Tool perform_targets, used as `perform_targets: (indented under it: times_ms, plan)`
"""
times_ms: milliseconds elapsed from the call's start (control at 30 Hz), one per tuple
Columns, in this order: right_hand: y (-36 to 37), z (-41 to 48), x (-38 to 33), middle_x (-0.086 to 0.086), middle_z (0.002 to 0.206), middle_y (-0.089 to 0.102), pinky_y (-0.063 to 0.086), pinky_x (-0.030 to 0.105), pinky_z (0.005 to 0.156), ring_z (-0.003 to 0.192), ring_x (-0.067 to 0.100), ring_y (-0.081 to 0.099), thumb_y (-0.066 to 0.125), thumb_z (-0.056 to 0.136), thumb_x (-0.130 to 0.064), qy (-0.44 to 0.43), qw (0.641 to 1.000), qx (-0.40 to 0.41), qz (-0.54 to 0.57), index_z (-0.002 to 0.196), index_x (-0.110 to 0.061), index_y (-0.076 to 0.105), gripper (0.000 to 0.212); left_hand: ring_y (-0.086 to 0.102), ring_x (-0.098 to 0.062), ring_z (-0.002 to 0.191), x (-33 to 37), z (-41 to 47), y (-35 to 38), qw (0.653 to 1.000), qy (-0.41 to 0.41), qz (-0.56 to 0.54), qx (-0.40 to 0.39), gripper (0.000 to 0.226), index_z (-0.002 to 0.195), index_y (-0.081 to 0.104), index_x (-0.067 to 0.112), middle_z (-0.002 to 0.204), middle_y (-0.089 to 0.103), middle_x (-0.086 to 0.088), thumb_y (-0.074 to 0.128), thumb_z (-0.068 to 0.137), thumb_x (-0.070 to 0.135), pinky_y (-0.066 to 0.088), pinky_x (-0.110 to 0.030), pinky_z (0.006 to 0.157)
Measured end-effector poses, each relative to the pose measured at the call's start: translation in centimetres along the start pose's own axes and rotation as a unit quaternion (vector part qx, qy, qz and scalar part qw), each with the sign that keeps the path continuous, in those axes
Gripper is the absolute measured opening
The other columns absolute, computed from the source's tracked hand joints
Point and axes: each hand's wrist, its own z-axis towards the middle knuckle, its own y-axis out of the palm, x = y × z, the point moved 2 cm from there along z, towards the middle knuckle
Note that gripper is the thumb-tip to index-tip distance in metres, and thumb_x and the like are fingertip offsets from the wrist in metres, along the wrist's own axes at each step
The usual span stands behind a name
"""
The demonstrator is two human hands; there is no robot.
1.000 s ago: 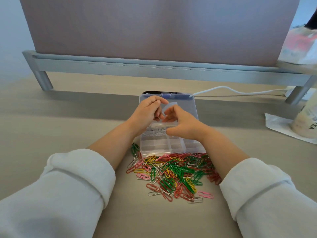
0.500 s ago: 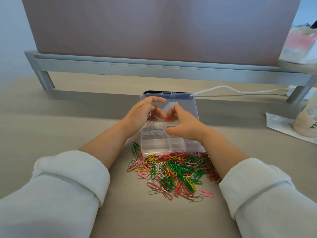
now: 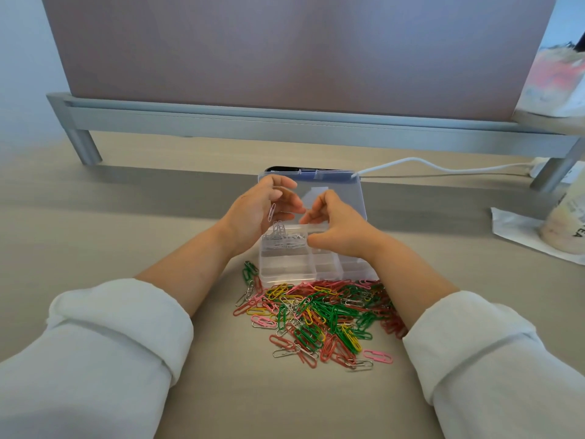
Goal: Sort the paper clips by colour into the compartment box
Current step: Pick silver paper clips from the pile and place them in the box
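While the compartment box [image 3: 286, 270] sits open on the counter [image 3: 126, 223], its clear lid [image 3: 335, 188] laid back on the side away from the person, both hands are over its far row. The left hand [image 3: 258, 213] is cupped, palm turned to the right and fingers bent, above the far-left compartment. A single silver clip [image 3: 271, 212] shows against that palm, but whether it is pinched or loose cannot be told. Below it, a heap of silver clips [image 3: 281, 242] lies in that same far-left compartment. The right hand [image 3: 342, 229] has its fingers curled, with thumb and fingertips on either side of the box's clear rear wall. Whether they actually grip the wall cannot be told. A mixed pile of paper clips [image 3: 316, 312] in green, red, pink, yellow and silver lies on the counter against the box's near edge, between the two forearms. Both forearms come out of rolled white sleeves [image 3: 120, 315]. Just behind the lid lies a dark flat object [image 3: 285, 169], and a white cable [image 3: 427, 163] runs from there to the right. Farther back, a grey metal stand [image 3: 221, 122] carries a wide mauve panel [image 3: 285, 52]. At the right edge a pale bottle [image 3: 566, 229] stands on a white sheet of paper [image 3: 509, 226].
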Motion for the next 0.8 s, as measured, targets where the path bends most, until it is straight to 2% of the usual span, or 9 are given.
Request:
perform_targets:
  times_ms: [100, 167, 300, 433, 600, 700, 767, 800]
  plan:
    - [0.0, 0.0, 0.0, 0.002, 0.106, 0.062, 0.043, 0.022, 0.079, 0.1, 0.016, 0.055, 0.065, 0.074, -0.005, -0.004, 1.0, 0.003, -0.004, 0.093, -0.017, 0.039, 0.034, 0.063, -0.017, 0.083, -0.1, -0.1, -0.1, 0.998, -0.004, -0.063, -0.029, 0.026, 0.096, 0.053, 0.016, 0.079, 0.064, -0.004, 0.029, 0.089, 0.023, 0.045, -0.028, 0.077]
    - [0.0, 0.0, 0.0, 0.003, 0.106, 0.062, 0.043, 0.022, 0.08, 0.098, 0.015, 0.055, 0.064, 0.074, -0.005, -0.006, 1.0, 0.006, -0.004, 0.09, -0.02, 0.039, 0.033, 0.061, -0.016, 0.088, -0.2, -0.2, 0.0, 0.998, -0.004, -0.059, -0.037, 0.032, 0.099, 0.054, 0.019, 0.08, 0.066, -0.001, 0.027, 0.086, 0.031, 0.04, -0.03, 0.081]
    - [0.0, 0.0, 0.0, 0.003, 0.106, 0.062, 0.046, 0.025, 0.083, 0.099, 0.016, 0.056, 0.064, 0.075, -0.004, -0.007, 1.0, 0.007, 0.005, 0.096, -0.016, 0.038, 0.036, 0.056, -0.009, 0.089, -0.1, -0.2, 0.4, 0.998, 0.003, 0.066, 0.014, 0.043, 0.097, 0.052, 0.021, 0.08, 0.066, 0.005, 0.009, 0.096, 0.022, 0.031, -0.033, 0.083]
    - [0.0, -0.1, 0.0, 0.001, 0.104, 0.061, 0.048, 0.024, 0.079, 0.098, 0.014, 0.055, 0.064, 0.075, -0.004, -0.006, 1.0, 0.008, 0.01, 0.1, -0.014, 0.037, 0.038, 0.054, -0.009, 0.091, -0.1, -0.2, 0.5, 0.993, -0.007, 0.114, 0.009, 0.046, 0.099, 0.051, 0.021, 0.088, 0.065, 0.003, 0.006, 0.096, 0.02, 0.03, -0.032, 0.08]
    - [0.0, 0.0, 0.1, 0.003, 0.105, 0.061, 0.045, 0.021, 0.077, 0.099, 0.015, 0.055, 0.064, 0.076, -0.003, -0.004, 1.0, 0.009, 0.019, 0.099, -0.015, 0.036, 0.039, 0.049, -0.01, 0.079, 0.1, -0.2, 0.4, 0.992, -0.009, 0.126, 0.0, 0.043, 0.089, 0.052, 0.021, 0.079, 0.061, 0.005, 0.009, 0.095, 0.018, 0.029, -0.03, 0.071]
    - [0.1, 0.1, 0.1, 0.002, 0.105, 0.061, 0.045, 0.019, 0.075, 0.098, 0.015, 0.056, 0.064, 0.076, -0.004, -0.002, 1.0, 0.007, 0.017, 0.098, -0.016, 0.036, 0.038, 0.046, -0.011, 0.077, 0.5, -0.1, 0.2, 0.993, -0.019, 0.118, 0.023, 0.03, 0.085, 0.048, 0.021, 0.08, 0.055, 0.003, 0.021, 0.094, 0.011, 0.031, -0.026, 0.067]
    - [0.1, 0.0, 0.2, 0.001, 0.103, 0.061, 0.045, 0.017, 0.074, 0.098, 0.015, 0.056, 0.064, 0.076, -0.003, -0.004, 1.0, 0.006, 0.017, 0.096, -0.017, 0.036, 0.037, 0.048, -0.012, 0.082, 0.9, 0.1, -0.4, 0.968, -0.009, 0.246, 0.055, 0.021, 0.089, 0.05, 0.02, 0.085, 0.054, 0.004, 0.035, 0.092, 0.005, 0.035, -0.023, 0.069]
    - [0.1, 0.1, 0.2, 0.0, 0.102, 0.06, 0.045, 0.016, 0.074, 0.098, 0.015, 0.056, 0.064, 0.076, -0.003, -0.006, 1.0, 0.006, 0.017, 0.095, -0.017, 0.037, 0.036, 0.049, -0.013, 0.087, 1.0, 0.2, -0.9, 0.93, 0.011, 0.363, 0.047, 0.021, 0.094, 0.053, 0.019, 0.09, 0.055, 0.005, 0.04, 0.091, 0.003, 0.037, -0.021, 0.074]
